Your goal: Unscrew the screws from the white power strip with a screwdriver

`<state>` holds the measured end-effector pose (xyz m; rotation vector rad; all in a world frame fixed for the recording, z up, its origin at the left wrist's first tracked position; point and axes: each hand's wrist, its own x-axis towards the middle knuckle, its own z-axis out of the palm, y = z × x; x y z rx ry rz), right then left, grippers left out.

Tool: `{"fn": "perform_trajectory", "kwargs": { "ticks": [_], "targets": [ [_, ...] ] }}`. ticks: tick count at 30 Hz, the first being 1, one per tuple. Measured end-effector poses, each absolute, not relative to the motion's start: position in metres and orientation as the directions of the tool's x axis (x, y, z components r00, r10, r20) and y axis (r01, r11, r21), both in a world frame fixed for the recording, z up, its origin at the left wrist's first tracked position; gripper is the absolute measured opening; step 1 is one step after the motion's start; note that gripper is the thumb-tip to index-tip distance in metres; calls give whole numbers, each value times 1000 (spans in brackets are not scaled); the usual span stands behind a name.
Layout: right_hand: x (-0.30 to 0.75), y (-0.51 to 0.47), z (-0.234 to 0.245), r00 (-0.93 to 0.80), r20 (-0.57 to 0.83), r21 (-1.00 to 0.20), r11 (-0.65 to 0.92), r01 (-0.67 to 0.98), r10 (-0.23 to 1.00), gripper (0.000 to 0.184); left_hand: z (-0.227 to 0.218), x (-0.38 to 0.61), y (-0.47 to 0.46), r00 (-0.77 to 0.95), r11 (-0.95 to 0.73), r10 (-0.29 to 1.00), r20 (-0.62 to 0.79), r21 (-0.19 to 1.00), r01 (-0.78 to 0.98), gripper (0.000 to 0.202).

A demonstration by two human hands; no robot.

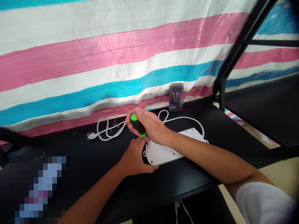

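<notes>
A white power strip [163, 153] lies on the black table with its flat, screw-holed side up. My left hand [134, 158] grips its left end, the thumb along the near edge and the fingers at the far side. Wrapped round a green and black screwdriver [138, 127] is my right hand [154, 128]. The screwdriver's shaft slants down to a hole at the strip's far left corner; whether the tip sits in a screw cannot be seen. My right forearm crosses above the strip's right part and hides some of it.
Behind the strip runs its white cord [187, 118], looped at the left and ending in a plug [92, 135]. A blurred upright phone-like object [176, 98] stands at the back of the table [198, 193]. Striped sheeting [116, 68] hangs behind; a black frame [233, 53] rises at right.
</notes>
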<state>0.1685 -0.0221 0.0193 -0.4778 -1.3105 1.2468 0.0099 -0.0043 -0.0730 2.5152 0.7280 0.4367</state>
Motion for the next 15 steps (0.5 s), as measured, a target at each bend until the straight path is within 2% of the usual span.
{"fn": "perform_trajectory", "kwargs": {
  "ticks": [5,9,11,15],
  "targets": [
    [167,-21,17,-123,453,-814,353,-461,883,38,-72,9,-5,811,-751,561,164,512,416,92],
    [169,-18,20,-172,461,-840,365,-402,871,38,-73,9,-4,812,-752,559,168,514,412,91],
    [169,-17,20,-195,459,-839,351,-416,867,40,-73,9,-4,811,-755,560,172,510,413,90],
    [168,-19,19,-141,446,-814,335,-474,884,31,-73,9,-4,814,-758,556,169,504,413,90]
  ]
}}
